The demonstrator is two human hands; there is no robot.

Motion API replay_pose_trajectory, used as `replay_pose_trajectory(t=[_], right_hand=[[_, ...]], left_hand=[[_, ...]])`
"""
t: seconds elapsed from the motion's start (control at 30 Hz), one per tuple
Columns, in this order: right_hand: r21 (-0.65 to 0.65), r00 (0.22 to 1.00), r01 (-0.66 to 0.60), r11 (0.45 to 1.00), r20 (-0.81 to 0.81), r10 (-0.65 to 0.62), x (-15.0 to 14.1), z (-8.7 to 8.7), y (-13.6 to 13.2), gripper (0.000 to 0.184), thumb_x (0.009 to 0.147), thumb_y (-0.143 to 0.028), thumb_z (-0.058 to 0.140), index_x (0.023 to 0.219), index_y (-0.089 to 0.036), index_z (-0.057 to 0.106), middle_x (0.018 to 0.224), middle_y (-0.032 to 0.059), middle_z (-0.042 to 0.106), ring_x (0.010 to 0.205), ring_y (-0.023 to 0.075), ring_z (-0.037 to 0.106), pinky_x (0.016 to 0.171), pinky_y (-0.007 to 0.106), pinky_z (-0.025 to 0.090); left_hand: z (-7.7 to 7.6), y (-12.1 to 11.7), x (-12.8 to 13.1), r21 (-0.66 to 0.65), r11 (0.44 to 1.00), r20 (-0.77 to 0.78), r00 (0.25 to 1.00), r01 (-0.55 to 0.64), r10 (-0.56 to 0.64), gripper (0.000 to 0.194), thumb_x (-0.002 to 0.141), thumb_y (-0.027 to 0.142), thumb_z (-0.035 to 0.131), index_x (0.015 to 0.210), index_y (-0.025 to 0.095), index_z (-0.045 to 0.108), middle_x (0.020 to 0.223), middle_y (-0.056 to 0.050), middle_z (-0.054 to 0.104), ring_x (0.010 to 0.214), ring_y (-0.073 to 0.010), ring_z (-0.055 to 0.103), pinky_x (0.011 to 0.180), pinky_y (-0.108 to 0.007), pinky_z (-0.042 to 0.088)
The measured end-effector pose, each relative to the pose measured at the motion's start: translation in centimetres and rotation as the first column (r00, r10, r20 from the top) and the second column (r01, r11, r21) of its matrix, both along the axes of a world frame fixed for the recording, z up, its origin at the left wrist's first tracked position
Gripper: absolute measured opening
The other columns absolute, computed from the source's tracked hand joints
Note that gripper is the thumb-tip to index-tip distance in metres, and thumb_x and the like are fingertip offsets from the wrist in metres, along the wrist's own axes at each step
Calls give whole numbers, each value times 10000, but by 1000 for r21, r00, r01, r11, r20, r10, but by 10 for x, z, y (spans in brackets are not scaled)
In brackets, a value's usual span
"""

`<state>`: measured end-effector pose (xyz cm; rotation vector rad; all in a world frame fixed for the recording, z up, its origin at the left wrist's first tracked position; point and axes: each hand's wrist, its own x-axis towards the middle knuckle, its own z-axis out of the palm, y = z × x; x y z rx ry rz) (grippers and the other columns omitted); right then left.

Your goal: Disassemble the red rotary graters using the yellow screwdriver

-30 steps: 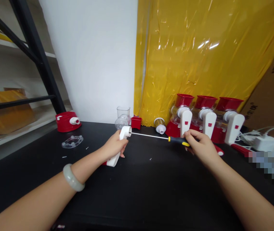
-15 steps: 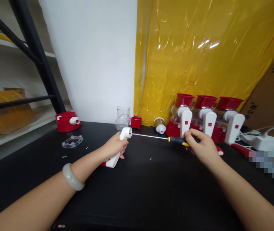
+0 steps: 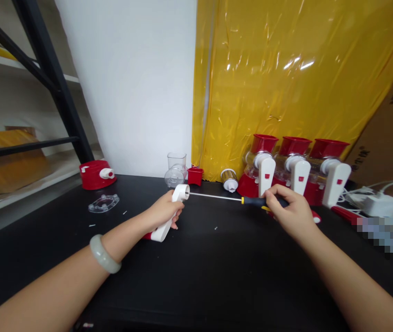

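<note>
My left hand (image 3: 163,212) is closed round a white crank handle (image 3: 168,216) with a red end, held above the black table (image 3: 199,276). My right hand (image 3: 291,210) grips the black-and-yellow handle of a long screwdriver (image 3: 237,199). Its thin shaft runs left, and the tip sits in the round hub at the top of the white handle. A pale bangle is on my left wrist.
Three red-and-white rotary graters (image 3: 296,168) stand in a row at the back right. A metal drum (image 3: 230,179), a small red piece (image 3: 195,175) and clear cups (image 3: 176,168) lie by the wall. A red base (image 3: 96,174) and a clear plate (image 3: 103,203) are at left, white cables (image 3: 376,200) at right.
Almost nothing differs. My right hand has shifted its fingers slightly on the screwdriver handle, and the white handle has tipped a little.
</note>
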<state>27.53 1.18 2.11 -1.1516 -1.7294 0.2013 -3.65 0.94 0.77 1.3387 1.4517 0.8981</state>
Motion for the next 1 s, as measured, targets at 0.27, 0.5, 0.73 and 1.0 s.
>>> replay_pose_trajectory(t=[0.27, 0.5, 0.73, 1.0], right_hand=[[27, 1000, -23, 999, 3, 23, 2, -1, 1, 221, 831, -350, 549, 681, -191, 588, 587, -9, 565, 536, 131, 530, 516, 243, 403], [53, 999, -48, 997, -15, 49, 3, -2, 2, 177, 825, -332, 572, 711, -200, 600, 617, -4, 589, 551, 138, 558, 529, 247, 432], [87, 997, -67, 994, -28, 69, 2, -2, 2, 150, 827, -312, 580, 720, -208, 591, 641, -4, 598, 574, 137, 573, 549, 244, 450], [101, 996, -80, 992, -27, 83, 2, -2, 2, 141, 830, -306, 587, 729, -208, 593, 637, -7, 590, 558, 129, 563, 548, 245, 456]], left_hand=[[-2, 2, 0, -7, 1000, -1, 1000, 9, -9, 254, 750, 177, 522, 957, 211, 376, 582, 70, 459, 443, -87, 422, 394, -241, 476], [-1, 1, 0, -9, 1000, 2, 1000, 7, -7, 245, 753, 172, 514, 954, 202, 376, 583, 69, 455, 447, -83, 413, 388, -233, 466], [0, 0, 1, -9, 1000, 12, 1000, 7, -7, 236, 761, 167, 509, 951, 209, 376, 578, 70, 456, 443, -85, 411, 388, -235, 460], [1, 0, 0, -23, 999, 42, 999, 23, -22, 257, 742, 170, 535, 940, 217, 378, 581, 76, 460, 436, -81, 414, 396, -232, 458]])
